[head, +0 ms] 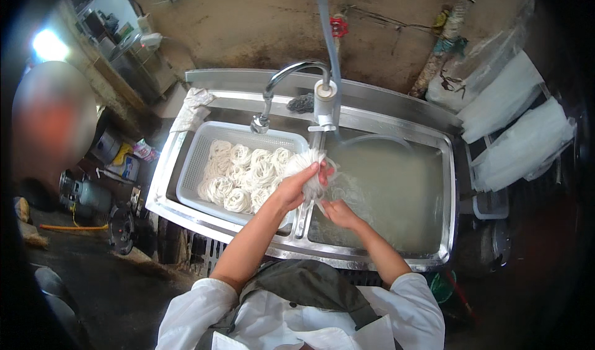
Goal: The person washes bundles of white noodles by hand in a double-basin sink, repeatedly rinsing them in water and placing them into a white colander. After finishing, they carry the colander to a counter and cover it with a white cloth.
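Note:
My left hand (296, 186) grips a loose bundle of white noodles (310, 164) above the divider between the two sink basins. The fingers curl round the far side of the strands. Just below and to the right, my right hand (341, 213) has its fingers closed on the trailing ends of the same bundle. Several coiled nests of white noodles (251, 171) lie in a pale plastic basket (190, 166), set in the left basin. Cloudy water (390, 187) fills the right basin, with ripples near my hands.
A chrome faucet (293, 69) arches over the basket from its white body (325, 99). A clear hose (327, 29) runs down into the right basin. A cloth (193, 106) drapes the sink's back left corner. White plastic sheets (520, 150) hang at right; a person (53, 117) is at far left.

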`<state>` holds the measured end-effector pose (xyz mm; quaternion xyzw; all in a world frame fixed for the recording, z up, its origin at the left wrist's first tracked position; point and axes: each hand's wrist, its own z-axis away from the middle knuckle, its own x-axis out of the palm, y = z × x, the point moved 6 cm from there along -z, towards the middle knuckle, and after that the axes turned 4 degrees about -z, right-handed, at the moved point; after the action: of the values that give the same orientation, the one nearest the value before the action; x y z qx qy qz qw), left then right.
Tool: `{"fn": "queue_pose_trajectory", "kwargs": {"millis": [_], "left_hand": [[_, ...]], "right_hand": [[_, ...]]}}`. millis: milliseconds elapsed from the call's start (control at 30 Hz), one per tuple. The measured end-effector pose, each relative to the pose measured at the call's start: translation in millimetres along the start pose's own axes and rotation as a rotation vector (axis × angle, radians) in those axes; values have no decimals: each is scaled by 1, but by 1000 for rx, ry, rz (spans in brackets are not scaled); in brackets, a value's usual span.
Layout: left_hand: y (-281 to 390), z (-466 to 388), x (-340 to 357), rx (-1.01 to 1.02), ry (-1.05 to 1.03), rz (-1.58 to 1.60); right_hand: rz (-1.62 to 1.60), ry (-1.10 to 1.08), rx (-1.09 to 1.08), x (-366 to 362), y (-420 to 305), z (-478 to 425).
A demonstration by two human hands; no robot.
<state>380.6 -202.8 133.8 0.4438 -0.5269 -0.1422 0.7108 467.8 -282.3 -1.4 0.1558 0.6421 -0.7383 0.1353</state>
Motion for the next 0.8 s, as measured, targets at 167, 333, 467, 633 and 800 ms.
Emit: {"fn": "queue_pose_trajectory", "kwargs": {"millis": [167,333,467,633,800], "left_hand": [[-28,15,-27,-364,187,-197],[-51,27,14,-383,-361,114],[-17,22,43,-165,-421,196],[8,6,-5,-108,130,-70],[-19,17,-61,-181,160,-179]], "right_hand": [[338,-68,-304,-61,-170,22],[-143,-11,-278,-88,-171,-42],[-139,95,118,-35,-65,-73],[-47,174,-186,21,-9,-18],[282,31,-393,-38,-164,-11]]}}
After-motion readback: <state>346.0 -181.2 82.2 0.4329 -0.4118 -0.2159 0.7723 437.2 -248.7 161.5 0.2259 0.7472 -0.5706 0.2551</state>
